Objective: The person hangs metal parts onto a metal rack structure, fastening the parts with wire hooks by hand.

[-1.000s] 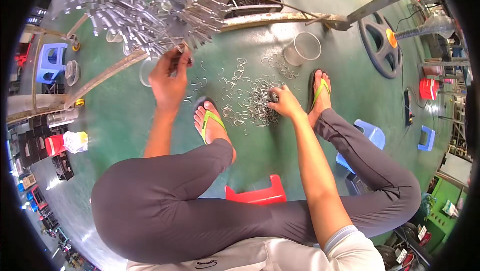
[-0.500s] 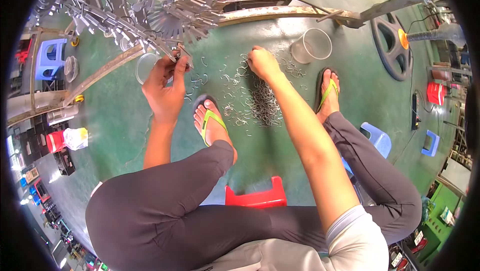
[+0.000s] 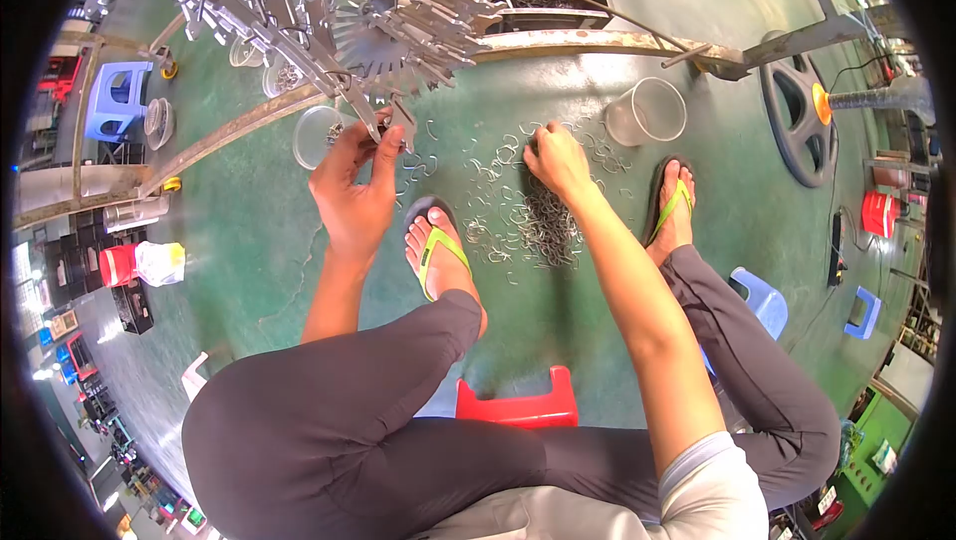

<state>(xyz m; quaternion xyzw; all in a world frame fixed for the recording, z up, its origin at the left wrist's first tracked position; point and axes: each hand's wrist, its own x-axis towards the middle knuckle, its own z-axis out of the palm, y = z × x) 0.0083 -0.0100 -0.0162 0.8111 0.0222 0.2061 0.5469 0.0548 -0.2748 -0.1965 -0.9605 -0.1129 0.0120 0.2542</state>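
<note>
My left hand (image 3: pixel 357 189) is raised at the lower end of a hanging bunch of silvery metal brackets (image 3: pixel 398 17). Its thumb and fingers pinch a small flat metal bracket (image 3: pixel 401 124). Below and to the right, my right hand (image 3: pixel 560 163) is over the floor with its fingers curled together at the top of a pile of small curved metal hooks (image 3: pixel 548 226). Whatever those fingertips hold is hidden. Loose hooks lie scattered around the pile, between my two sandalled feet.
A clear plastic tub (image 3: pixel 647 112) lies tipped beside the pile; another tub (image 3: pixel 317 137) is behind my left hand. A rusty metal frame (image 3: pixel 597 40) crosses ahead. A red stool (image 3: pixel 518 403) is beneath me. A dark steering wheel (image 3: pixel 797 112) is at right.
The whole view has shifted, so things appear lower and farther right. My right hand has come slightly nearer the pile. The bracket in my left hand shows more plainly.
</note>
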